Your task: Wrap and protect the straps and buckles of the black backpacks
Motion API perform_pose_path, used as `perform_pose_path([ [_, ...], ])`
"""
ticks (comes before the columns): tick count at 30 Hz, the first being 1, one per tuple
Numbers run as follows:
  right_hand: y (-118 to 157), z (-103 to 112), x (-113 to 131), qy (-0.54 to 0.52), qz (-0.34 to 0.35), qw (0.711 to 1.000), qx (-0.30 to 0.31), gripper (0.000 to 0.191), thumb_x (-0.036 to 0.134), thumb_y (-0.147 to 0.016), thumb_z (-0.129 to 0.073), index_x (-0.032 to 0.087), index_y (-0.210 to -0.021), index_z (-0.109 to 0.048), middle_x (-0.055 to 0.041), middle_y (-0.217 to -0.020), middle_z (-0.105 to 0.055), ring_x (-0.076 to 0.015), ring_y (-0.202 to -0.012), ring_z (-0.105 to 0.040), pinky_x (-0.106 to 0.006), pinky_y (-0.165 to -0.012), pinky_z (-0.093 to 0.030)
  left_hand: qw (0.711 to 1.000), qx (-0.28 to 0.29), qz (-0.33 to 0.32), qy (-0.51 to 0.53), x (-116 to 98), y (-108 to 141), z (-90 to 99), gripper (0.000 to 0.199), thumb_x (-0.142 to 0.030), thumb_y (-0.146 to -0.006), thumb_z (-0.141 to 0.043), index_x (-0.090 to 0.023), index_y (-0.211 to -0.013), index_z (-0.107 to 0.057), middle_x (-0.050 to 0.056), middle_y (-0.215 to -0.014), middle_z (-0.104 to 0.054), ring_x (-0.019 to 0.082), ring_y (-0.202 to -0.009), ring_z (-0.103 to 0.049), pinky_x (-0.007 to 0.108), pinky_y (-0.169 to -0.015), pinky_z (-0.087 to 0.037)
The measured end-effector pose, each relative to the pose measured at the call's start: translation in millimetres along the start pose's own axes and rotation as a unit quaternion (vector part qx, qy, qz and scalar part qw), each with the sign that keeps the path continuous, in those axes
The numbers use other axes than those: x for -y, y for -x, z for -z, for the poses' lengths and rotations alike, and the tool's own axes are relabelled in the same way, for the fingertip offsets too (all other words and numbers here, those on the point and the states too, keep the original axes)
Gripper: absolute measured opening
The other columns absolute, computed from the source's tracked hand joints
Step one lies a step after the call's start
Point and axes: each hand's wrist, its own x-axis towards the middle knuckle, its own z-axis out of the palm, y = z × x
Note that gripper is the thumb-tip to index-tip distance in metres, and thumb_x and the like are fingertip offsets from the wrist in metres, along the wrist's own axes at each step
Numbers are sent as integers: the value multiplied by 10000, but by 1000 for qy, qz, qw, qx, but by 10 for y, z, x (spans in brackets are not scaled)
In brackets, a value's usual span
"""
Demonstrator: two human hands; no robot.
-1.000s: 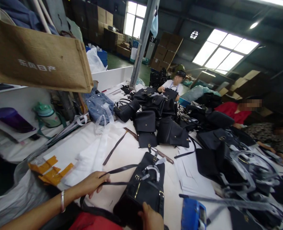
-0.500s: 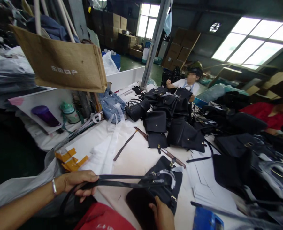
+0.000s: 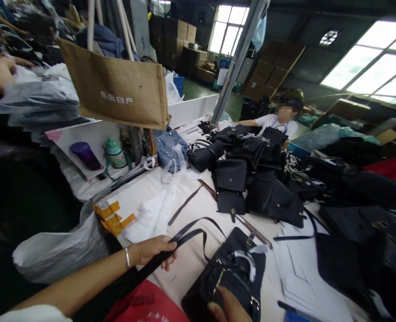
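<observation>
My left hand [image 3: 157,252], with a silver bracelet at the wrist, is closed around long black straps [image 3: 203,220]. The straps sag in loose loops towards a black leather bag [image 3: 229,268] lying on the white table in front of me. This bag has gold buckles and a handle wrapped in pale film [image 3: 250,266]. At the bottom of the view my right hand [image 3: 231,306] grips the bag's near part; some fingers are hidden by the view's edge and the bag. Brown and black strips lie beyond the bag.
Several black bags [image 3: 231,179] are heaped across the table, with white sheets [image 3: 305,273] at the right. A jute tote [image 3: 117,89] hangs at the upper left above a purple cup [image 3: 86,155] and a green bottle [image 3: 115,154]. A co-worker [image 3: 275,125] sits opposite.
The straps, stretched taut before, now hang slack in loops. My left hand has come nearer to the bag. My view has turned somewhat left, and my right hand stays at the bag.
</observation>
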Motion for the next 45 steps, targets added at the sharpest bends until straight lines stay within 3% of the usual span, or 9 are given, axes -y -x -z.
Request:
perform_pose_path([
  [2, -97, -17, 358, -178, 40, 983, 1, 480, 469, -811, -578, 208, -1214, -586, -123, -1235, -615, -279, -1175, -553, -373, -991, -434, 998, 42, 3, -42, 36, -176, -118, 450, -545, -774, -626, -98, -800, -671, 38, -570, -617, 140, -483, -597, 227, -463, -430],
  [7, -496, -218, 1188, -513, -1, 854, 84, 543, 574, -772, -628, 158, -1119, -627, -141, -1096, -676, -301, -1053, -622, -399, -862, -513, 983, 156, 36, -88, 162, -424, -230, 385, -509, -761, -642, -126, -785, -678, 40, -596, -644, 149, -458, -586, 275, -492, -467],
  [10, -833, -272, 1239, -586, -40, 808, 40, 473, 539, -744, -684, 126, -972, -645, -143, -1011, -698, -272, -967, -658, -373, -862, -517, 985, 139, 45, -93, 314, -407, -66, 347, -477, -734, -665, -131, -751, -675, 30, -587, -642, 150, -449, -588, 283, -499, -476],
  [14, -1413, -182, 959, -601, -97, 793, 38, 495, 506, -711, -733, 126, -999, -598, -83, -774, -701, -189, -642, -670, -326, -663, -557, 989, 52, 83, -109, 559, -300, 249, 303, -430, -681, -698, -130, -687, -655, 10, -520, -621, 128, -399, -554, 244, -445, -432],
  [21, -2039, -430, 587, -517, -172, 838, 0, 374, 436, -726, -713, 173, -929, -541, -37, -768, -676, -149, -660, -660, -258, -599, -543, 979, -101, 151, -88, 770, -623, 448, 339, -461, -673, -689, -146, -688, -565, 27, -463, -624, 145, -357, -541, 270, -440, -447],
  [26, -1897, -675, 426, -415, -199, 888, 12, 251, 365, -773, -629, 174, -864, -493, 2, -617, -626, -122, -499, -597, -212, -461, -451, 972, -103, 196, -83, 770, -987, 516, 418, -549, -737, -624, -140, -691, -552, 73, -491, -641, 189, -400, -593, 347, -493, -502],
  [33, -1737, -776, 510, -210, -123, 968, 66, 208, 402, -848, -514, 196, -874, -531, 34, -530, -600, -141, -462, -573, -229, -483, -415, 970, -108, 181, -122, 719, -1316, 344, 375, -501, -805, -554, -142, -695, -558, 49, -514, -641, 177, -453, -611, 329, -539, -516],
  [39, -1708, -635, 494, 17, -80, 996, 31, 190, 235, -898, -393, 166, -873, -569, -108, -832, -686, -222, -804, -653, -313, -707, -436, 944, -167, 152, -240, 718, -968, 369, 281, -439, -791, -551, -177, -700, -506, 31, -570, -629, 186, -516, -612, 319, -549, -485],
  [45, -1612, -493, 483, 156, -48, 986, 29, 238, 170, -893, -366, 105, -990, -572, -216, -975, -667, -300, -935, -642, -374, -767, -430, 871, -260, 42, -414, 599, -268, 503, 218, -333, -826, -514, -192, -670, -569, 57, -726, -637, 247, -837, -605, 381, -844, -416],
])
